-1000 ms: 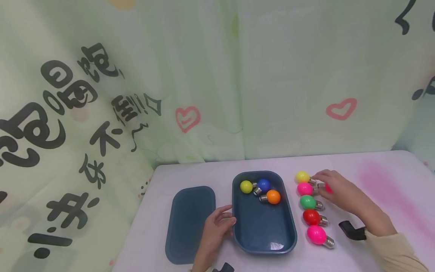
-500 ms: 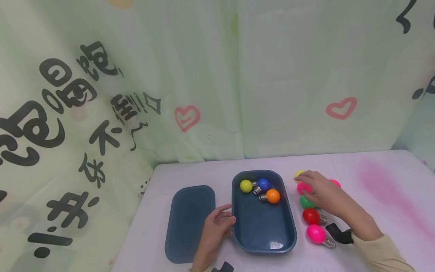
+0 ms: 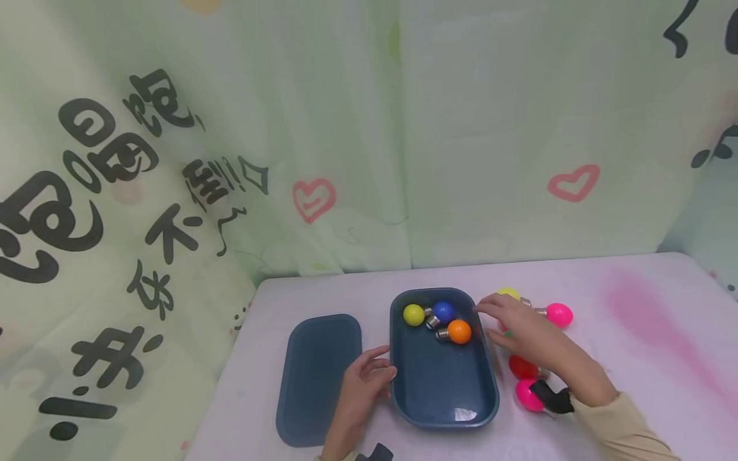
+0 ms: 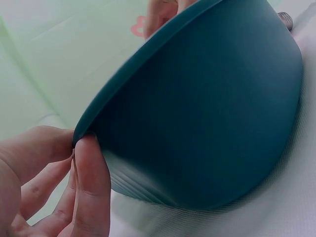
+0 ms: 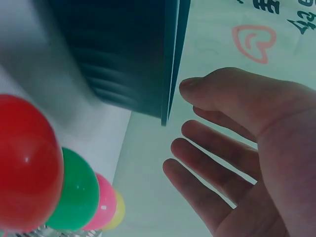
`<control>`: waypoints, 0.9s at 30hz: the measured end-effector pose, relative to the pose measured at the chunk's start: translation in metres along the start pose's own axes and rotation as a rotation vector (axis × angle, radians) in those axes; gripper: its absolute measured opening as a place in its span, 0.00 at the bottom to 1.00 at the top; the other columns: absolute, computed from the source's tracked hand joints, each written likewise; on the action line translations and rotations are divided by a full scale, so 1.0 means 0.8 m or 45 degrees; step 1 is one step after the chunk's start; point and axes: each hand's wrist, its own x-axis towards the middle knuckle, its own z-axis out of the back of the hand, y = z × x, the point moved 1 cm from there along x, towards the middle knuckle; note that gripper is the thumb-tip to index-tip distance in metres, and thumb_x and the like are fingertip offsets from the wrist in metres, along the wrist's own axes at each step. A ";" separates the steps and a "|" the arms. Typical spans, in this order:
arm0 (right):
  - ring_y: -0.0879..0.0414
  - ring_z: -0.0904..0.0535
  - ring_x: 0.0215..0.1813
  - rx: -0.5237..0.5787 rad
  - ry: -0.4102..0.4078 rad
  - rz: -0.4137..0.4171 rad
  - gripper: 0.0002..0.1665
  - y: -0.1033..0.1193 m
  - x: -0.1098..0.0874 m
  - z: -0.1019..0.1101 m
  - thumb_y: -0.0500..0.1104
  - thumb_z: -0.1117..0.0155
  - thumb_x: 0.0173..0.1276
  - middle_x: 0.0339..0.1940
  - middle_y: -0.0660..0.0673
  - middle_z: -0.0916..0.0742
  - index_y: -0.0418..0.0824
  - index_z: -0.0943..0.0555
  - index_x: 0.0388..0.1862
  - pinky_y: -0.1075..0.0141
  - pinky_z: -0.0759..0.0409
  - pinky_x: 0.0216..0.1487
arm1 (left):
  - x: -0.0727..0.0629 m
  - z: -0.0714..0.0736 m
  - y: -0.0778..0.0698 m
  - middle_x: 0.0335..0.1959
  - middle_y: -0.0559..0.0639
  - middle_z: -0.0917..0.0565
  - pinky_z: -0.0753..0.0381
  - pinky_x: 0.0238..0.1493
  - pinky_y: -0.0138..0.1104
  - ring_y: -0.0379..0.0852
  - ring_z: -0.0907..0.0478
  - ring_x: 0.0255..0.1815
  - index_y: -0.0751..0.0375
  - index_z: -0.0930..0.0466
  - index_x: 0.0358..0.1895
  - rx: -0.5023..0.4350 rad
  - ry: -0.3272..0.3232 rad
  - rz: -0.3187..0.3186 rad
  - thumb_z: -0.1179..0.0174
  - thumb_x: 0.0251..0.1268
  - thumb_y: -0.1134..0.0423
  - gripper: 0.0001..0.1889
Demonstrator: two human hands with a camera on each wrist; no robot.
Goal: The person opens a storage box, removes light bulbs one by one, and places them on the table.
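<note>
A dark blue box [image 3: 444, 394] stands at the middle of the table. Inside its far half lie a yellow light bulb [image 3: 413, 314], a blue light bulb [image 3: 445, 312] and an orange light bulb [image 3: 460, 331]. My left hand [image 3: 362, 389] pinches the box's left rim between thumb and finger, plain in the left wrist view. Over the box's right edge is my right hand [image 3: 526, 328], fingers spread and holding nothing; the right wrist view shows its fingertips near the rim. This hand partly covers a row of bulbs, including a red light bulb [image 5: 27, 163] and a green light bulb [image 5: 74, 190].
Left of the box lies a flat dark blue lid [image 3: 319, 378]. Right of the row is a pink light bulb [image 3: 559, 314]; another pink light bulb [image 3: 528, 394] lies at the row's near end. A printed curtain [image 3: 478, 160] hangs behind the table.
My right hand has moved left from the bulbs by the row's far end to the box's right rim, leaving the outer pink light bulb on the table. The left hand stays at the rim.
</note>
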 end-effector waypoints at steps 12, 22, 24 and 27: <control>0.45 0.22 0.56 -0.021 -0.024 0.184 0.26 0.017 0.016 -0.018 0.34 0.23 0.54 0.52 0.42 0.17 0.37 0.17 0.53 0.53 0.17 0.53 | -0.002 0.001 -0.004 0.45 0.51 0.16 0.19 0.33 0.35 0.44 0.19 0.41 0.55 0.22 0.62 -0.002 -0.012 -0.006 0.31 0.60 0.62 0.25; 0.47 0.23 0.56 -0.027 0.035 0.193 0.26 0.023 0.023 -0.030 0.35 0.23 0.54 0.52 0.43 0.17 0.37 0.17 0.54 0.55 0.17 0.52 | -0.004 0.000 -0.005 0.44 0.52 0.16 0.19 0.33 0.34 0.43 0.19 0.40 0.55 0.22 0.62 -0.013 -0.004 -0.010 0.31 0.60 0.62 0.25; 0.47 0.23 0.56 -0.026 0.056 0.188 0.27 0.024 0.025 -0.032 0.35 0.22 0.53 0.52 0.43 0.18 0.37 0.17 0.54 0.55 0.16 0.51 | -0.004 0.000 -0.005 0.44 0.51 0.16 0.19 0.33 0.34 0.44 0.19 0.40 0.55 0.22 0.62 -0.017 -0.002 -0.011 0.31 0.60 0.62 0.25; 0.47 0.22 0.55 -0.038 0.075 0.190 0.28 0.026 0.027 -0.035 0.35 0.21 0.53 0.52 0.43 0.18 0.38 0.17 0.54 0.57 0.16 0.50 | -0.004 -0.001 -0.005 0.43 0.51 0.16 0.19 0.33 0.34 0.43 0.19 0.40 0.55 0.21 0.62 -0.017 -0.002 -0.014 0.31 0.59 0.62 0.25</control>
